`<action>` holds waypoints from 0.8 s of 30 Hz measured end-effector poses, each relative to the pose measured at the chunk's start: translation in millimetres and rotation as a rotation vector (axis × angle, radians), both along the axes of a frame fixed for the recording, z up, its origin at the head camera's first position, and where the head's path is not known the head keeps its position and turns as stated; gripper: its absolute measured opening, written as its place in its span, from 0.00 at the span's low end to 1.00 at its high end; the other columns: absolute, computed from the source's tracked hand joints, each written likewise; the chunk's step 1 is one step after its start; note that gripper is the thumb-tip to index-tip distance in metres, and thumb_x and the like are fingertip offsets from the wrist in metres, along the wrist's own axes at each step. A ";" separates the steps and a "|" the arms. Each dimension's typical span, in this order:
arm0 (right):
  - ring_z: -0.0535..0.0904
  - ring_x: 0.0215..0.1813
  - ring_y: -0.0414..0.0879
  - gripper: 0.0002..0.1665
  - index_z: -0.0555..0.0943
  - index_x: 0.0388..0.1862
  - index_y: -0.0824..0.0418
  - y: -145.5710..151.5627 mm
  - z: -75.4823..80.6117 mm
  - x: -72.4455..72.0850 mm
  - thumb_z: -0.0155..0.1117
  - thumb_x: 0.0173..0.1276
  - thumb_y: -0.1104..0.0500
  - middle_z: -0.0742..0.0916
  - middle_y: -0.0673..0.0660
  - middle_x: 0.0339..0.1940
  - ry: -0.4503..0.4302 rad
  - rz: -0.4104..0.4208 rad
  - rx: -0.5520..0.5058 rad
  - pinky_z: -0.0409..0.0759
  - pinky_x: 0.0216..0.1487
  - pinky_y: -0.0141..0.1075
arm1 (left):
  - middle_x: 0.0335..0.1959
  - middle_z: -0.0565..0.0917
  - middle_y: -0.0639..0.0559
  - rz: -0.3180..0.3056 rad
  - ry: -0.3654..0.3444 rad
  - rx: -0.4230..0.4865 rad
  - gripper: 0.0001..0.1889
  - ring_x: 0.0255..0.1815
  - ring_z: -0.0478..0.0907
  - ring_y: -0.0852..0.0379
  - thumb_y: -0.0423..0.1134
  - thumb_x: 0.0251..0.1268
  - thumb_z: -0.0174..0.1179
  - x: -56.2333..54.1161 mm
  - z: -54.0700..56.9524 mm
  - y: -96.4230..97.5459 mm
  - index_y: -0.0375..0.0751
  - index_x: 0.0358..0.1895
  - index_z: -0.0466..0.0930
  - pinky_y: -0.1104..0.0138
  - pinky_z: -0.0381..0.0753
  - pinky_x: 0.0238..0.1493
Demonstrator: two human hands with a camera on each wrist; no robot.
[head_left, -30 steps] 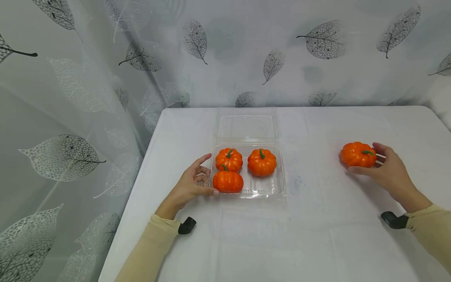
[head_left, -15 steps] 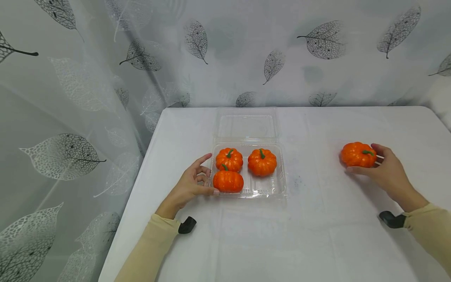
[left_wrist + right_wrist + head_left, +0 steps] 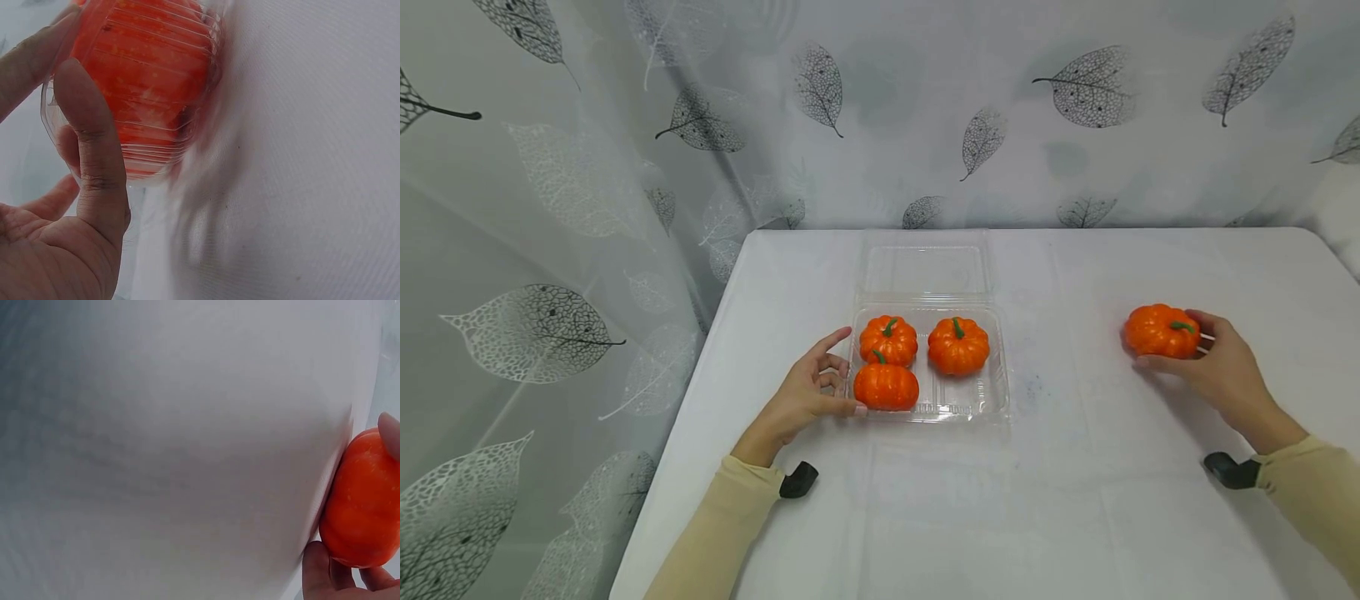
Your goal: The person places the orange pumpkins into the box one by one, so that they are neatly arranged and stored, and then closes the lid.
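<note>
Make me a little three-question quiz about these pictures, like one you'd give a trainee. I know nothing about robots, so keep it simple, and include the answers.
1. How many orange pumpkins are in the clear container?
2. True or false: the container's lid is closed over the pumpkins.
3. Fill the gap: the right hand grips the lone pumpkin, while the left hand touches the ____.

Key:
1. Three.
2. False; the lid lies open on the container's far side.
3. Container.
</note>
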State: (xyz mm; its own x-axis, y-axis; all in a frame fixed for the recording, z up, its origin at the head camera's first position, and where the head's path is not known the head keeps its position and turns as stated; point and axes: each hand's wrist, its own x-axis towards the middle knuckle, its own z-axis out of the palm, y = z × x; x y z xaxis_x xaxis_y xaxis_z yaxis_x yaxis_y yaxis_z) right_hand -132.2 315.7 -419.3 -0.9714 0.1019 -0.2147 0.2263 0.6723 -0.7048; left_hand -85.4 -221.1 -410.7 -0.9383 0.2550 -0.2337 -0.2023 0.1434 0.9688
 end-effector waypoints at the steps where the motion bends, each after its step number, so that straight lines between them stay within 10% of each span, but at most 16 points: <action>1: 0.58 0.69 0.74 0.65 0.42 0.81 0.72 -0.5 -0.3 0.1 0.73 0.65 0.43 0.56 0.79 0.76 -0.001 0.002 0.000 0.64 0.63 0.70 | 0.45 0.70 0.43 0.000 0.001 0.001 0.59 0.36 0.70 0.53 0.23 0.41 0.79 0.0 0.0 0.0 0.50 0.80 0.57 0.70 0.74 0.30; 13: 0.61 0.68 0.75 0.65 0.46 0.81 0.70 -13.2 1.8 3.3 0.76 0.63 0.43 0.57 0.77 0.77 -0.003 0.075 -0.016 0.67 0.61 0.68 | 0.45 0.70 0.43 -0.001 0.001 0.010 0.59 0.34 0.69 0.54 0.22 0.41 0.79 -0.4 -1.1 -0.2 0.49 0.80 0.57 0.70 0.74 0.29; 18: 0.63 0.69 0.73 0.65 0.47 0.82 0.65 -25.4 6.0 6.5 0.76 0.62 0.43 0.58 0.74 0.78 0.000 0.139 -0.041 0.80 0.57 0.39 | 0.45 0.70 0.43 0.004 -0.006 0.005 0.59 0.34 0.70 0.53 0.23 0.41 0.80 0.6 0.0 -0.1 0.50 0.80 0.57 0.70 0.75 0.29; 24: 0.65 0.68 0.72 0.62 0.49 0.82 0.67 -44.3 14.0 11.6 0.77 0.63 0.47 0.61 0.74 0.76 0.007 0.217 -0.111 0.73 0.43 0.16 | 0.45 0.71 0.43 0.003 -0.009 -0.004 0.59 0.34 0.70 0.54 0.24 0.42 0.80 1.0 0.4 -0.1 0.50 0.80 0.57 0.70 0.75 0.29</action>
State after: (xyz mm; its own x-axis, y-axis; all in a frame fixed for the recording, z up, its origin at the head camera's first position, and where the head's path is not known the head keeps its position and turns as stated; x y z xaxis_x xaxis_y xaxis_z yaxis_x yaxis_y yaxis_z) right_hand -120.6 271.4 -405.3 -0.9694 -0.1328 -0.2063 0.0802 0.6232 -0.7779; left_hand -84.4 -221.2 -410.4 -0.9370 0.2509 -0.2429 -0.2113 0.1467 0.9664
